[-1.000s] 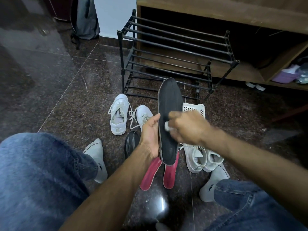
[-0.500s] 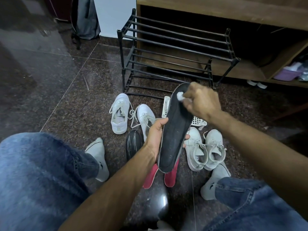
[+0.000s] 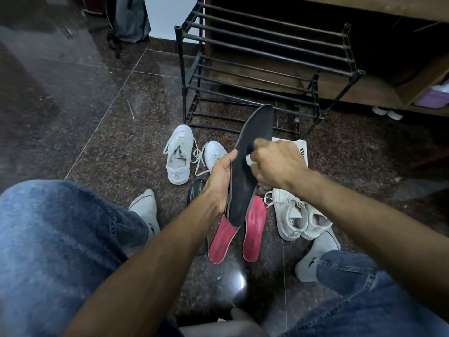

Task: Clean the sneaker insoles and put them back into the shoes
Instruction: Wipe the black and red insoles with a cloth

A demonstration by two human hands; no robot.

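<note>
The left hand (image 3: 220, 181) grips the black insole (image 3: 247, 171) upright while the right hand (image 3: 274, 164) pinches a white wipe (image 3: 250, 159) against its middle, so cleaning seems unfinished, with two red insoles (image 3: 254, 227) below the hands awaiting the sneakers (image 3: 296, 215)

Home interior, likely an entryway or hall corner. Polished dark granite floor (image 3: 85, 113) in large tiles. Black metal shoe rack (image 3: 264, 62) against a wooden cabinet (image 3: 364, 88) with an open shelf. White sneakers (image 3: 178, 158) loose on the floor. Grey backpack (image 3: 130, 20) leaning by a white wall (image 3: 170, 15).
</note>
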